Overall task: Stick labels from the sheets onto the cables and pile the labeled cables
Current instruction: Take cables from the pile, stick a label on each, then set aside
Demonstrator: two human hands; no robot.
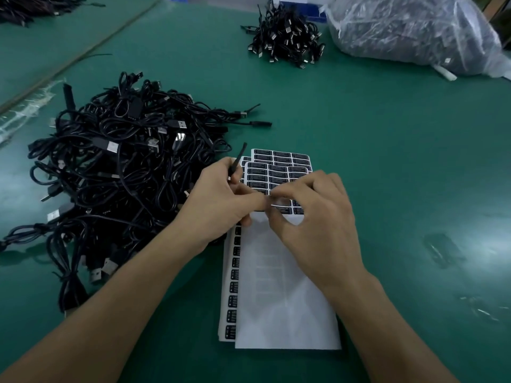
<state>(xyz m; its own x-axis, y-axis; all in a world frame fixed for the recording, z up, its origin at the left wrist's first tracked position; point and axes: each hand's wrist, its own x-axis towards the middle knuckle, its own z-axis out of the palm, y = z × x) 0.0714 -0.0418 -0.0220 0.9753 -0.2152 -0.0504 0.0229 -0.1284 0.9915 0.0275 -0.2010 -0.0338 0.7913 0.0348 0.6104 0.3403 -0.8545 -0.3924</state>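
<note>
White sheets of black labels lie stacked on the green table in front of me; the top sheet is mostly stripped. My left hand grips a thin black cable whose end sticks up past my fingers. My right hand pinches at the spot where the hands meet, over the sheet's remaining labels; what is between its fingertips is blurred, so I cannot make out a label there. A big tangled heap of black USB cables lies to the left.
A smaller bundle of cables sits at the far centre. A clear plastic bag of dark cables lies at the far right, next to a blue bin. More cables show at the far left corner.
</note>
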